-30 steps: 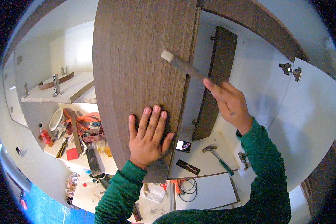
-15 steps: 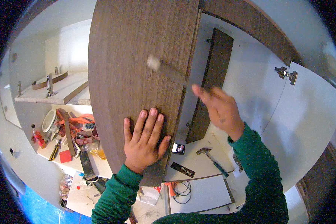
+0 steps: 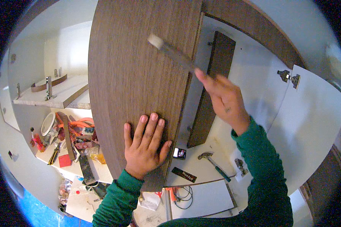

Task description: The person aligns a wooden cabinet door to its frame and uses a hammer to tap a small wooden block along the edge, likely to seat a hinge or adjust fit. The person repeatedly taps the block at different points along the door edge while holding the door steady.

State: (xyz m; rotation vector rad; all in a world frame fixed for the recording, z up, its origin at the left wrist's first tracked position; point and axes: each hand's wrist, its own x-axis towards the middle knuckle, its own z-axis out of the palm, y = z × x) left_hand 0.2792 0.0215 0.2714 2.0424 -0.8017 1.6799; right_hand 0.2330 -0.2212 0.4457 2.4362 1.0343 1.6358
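Note:
My left hand (image 3: pixel 143 147) lies flat with spread fingers on a large dark wood-grain panel (image 3: pixel 140 75). My right hand (image 3: pixel 225 100) is closed round one end of a slim flat dark tool with a pale tip (image 3: pixel 174 53). Motion blurs this tool and its exact kind cannot be made out. It slants up and left from my fingers, across the panel's right edge, its pale end over the panel face. Whether it touches the panel is unclear. Behind my right hand, a narrow dark board (image 3: pixel 219 56) stands inside the white cabinet.
A claw hammer (image 3: pixel 215 166), a phone (image 3: pixel 179 153) and a black strip (image 3: pixel 184 174) lie on the cabinet floor. An open white door (image 3: pixel 310 125) hangs by a hinge (image 3: pixel 289 78) at right. Pliers (image 3: pixel 54 154), a red bottle (image 3: pixel 37 139) and orange hose (image 3: pixel 83 123) clutter the left shelf.
My right hand has tilted and the tool's pale tip has swung upward. My left hand stays on the panel. The view has shifted slightly.

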